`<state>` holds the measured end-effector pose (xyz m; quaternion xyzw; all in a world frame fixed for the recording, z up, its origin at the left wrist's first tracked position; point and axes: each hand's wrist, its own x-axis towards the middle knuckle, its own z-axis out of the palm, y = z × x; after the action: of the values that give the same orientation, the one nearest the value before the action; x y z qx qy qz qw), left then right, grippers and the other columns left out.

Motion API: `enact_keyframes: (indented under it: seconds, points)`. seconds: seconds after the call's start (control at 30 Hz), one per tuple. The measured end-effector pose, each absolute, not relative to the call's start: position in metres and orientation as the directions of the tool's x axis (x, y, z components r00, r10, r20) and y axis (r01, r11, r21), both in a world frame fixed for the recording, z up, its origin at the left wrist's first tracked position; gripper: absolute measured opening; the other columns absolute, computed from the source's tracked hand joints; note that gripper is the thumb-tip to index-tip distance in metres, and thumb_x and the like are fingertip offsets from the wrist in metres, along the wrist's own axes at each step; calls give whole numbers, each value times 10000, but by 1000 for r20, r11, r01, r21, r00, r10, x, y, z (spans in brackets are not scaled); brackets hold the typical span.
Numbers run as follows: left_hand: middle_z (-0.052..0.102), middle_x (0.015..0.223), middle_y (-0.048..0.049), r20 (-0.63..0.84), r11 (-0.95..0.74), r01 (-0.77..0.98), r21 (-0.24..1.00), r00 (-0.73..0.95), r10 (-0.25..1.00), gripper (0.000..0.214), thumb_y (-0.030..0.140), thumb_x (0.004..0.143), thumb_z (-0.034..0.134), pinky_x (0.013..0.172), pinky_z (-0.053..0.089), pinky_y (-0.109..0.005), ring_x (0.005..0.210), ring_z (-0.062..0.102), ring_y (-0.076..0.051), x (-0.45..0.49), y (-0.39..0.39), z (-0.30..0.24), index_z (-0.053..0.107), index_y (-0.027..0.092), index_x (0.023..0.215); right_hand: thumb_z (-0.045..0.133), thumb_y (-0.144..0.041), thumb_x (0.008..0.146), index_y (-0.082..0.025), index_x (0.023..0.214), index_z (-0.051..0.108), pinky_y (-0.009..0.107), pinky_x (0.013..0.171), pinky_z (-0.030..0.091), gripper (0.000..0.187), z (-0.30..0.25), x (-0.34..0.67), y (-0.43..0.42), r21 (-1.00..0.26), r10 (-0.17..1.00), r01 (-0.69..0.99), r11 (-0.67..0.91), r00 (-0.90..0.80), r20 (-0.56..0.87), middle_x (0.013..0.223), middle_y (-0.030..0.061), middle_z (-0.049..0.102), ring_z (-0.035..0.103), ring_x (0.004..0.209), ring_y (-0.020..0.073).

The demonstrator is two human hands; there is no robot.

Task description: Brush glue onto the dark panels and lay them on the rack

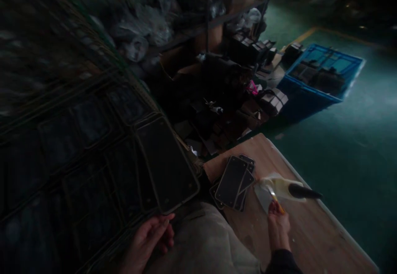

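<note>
My right hand [279, 222] is closed around the yellow-orange handle of a small brush [273, 195]. The brush's metal end points away from me, over a pale sheet [263, 197] on the wooden board. Just beyond lies a cream-coloured, bottle-like thing with a dark tapered end [302, 191]. My left hand [151, 234] has its fingers curled, thumb and forefinger together, close below the lower edge of a dark rectangular plate [169, 166] with rounded corners. Whether the fingertips touch or grip it is too dark to tell. Several smaller dark plates [234, 181] overlap on the board between my hands.
Rows of dark plates [89, 121] fill the left side. The wooden board [310, 228] extends along my right. Beyond it stands a blue crate [310, 96] with dark items on a green floor [369, 141]. Clear plastic bags [149, 26] and small boxes [273, 100] crowd the back.
</note>
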<state>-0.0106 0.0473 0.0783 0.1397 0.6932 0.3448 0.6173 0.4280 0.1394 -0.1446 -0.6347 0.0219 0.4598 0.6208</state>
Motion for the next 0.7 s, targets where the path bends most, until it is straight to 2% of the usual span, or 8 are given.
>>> enact_keyframes:
  seconds: [0.1, 0.2, 0.27, 0.33, 0.43, 0.53, 0.6, 0.7]
  points:
    - [663, 720, -51, -736, 659, -335, 673, -222, 639, 472, 551, 782, 657, 478, 442, -226, 582, 629, -151, -5, 54, 83, 680, 129, 992, 536, -289, 895, -183, 683, 520, 146, 402, 479, 238, -120, 416, 179, -716, 582, -655, -242, 493, -647, 575, -47, 560, 565, 423, 84]
    - [648, 688, -34, -726, 605, -421, 676, -235, 647, 437, 553, 794, 644, 451, 403, -199, 545, 609, -126, -1, 59, 85, 662, 133, 915, 680, -316, 809, -191, 765, 573, 145, 475, 522, 170, -85, 385, 229, -689, 674, -684, -239, 394, -625, 623, -54, 595, 591, 489, 76]
    - [635, 649, -22, -711, 572, -451, 685, -241, 661, 428, 559, 789, 645, 436, 384, -188, 518, 594, -115, 3, 61, 84, 645, 136, 850, 735, -351, 780, -194, 864, 615, 159, 536, 544, 214, -50, 352, 258, -693, 760, -679, -241, 312, -570, 668, -51, 604, 602, 546, 77]
    - [622, 613, -12, -681, 538, -449, 713, -263, 683, 426, 570, 782, 644, 425, 381, -186, 500, 586, -115, 5, 62, 83, 617, 145, 781, 743, -403, 784, -191, 958, 638, 164, 545, 538, 294, -6, 309, 279, -752, 874, -610, -248, 195, -445, 689, -40, 597, 597, 569, 84]
    - [617, 583, -7, -611, 477, -402, 782, -344, 713, 441, 601, 774, 628, 414, 404, -198, 486, 592, -130, 6, 60, 81, 570, 165, 731, 642, -466, 874, -195, 1065, 641, 203, 543, 530, 331, 65, 241, 290, -938, 990, -322, -129, 4, -138, 722, -9, 611, 605, 591, 115]
    - [636, 587, -7, -592, 439, -414, 797, -395, 702, 464, 633, 746, 634, 397, 418, -211, 481, 612, -153, 4, 55, 76, 572, 176, 800, 575, -438, 929, -181, 1066, 648, 246, 549, 536, 300, 117, 184, 288, -995, 976, -15, 94, -197, 95, 715, 21, 637, 629, 613, 160]
    - [658, 621, -10, -594, 411, -451, 792, -417, 688, 474, 632, 728, 653, 408, 437, -219, 501, 633, -164, 2, 52, 72, 564, 180, 841, 551, -436, 946, -182, 1078, 645, 265, 568, 545, 302, 134, 157, 289, -966, 913, 83, 243, -357, 199, 720, 30, 657, 642, 626, 178]
    - [679, 655, -10, -593, 367, -495, 787, -446, 670, 466, 618, 727, 666, 440, 463, -224, 533, 653, -167, -2, 51, 68, 537, 186, 846, 527, -418, 966, -194, 1118, 635, 268, 645, 549, 292, 143, 127, 301, -894, 784, 153, 422, -557, 275, 770, 27, 677, 662, 681, 179]
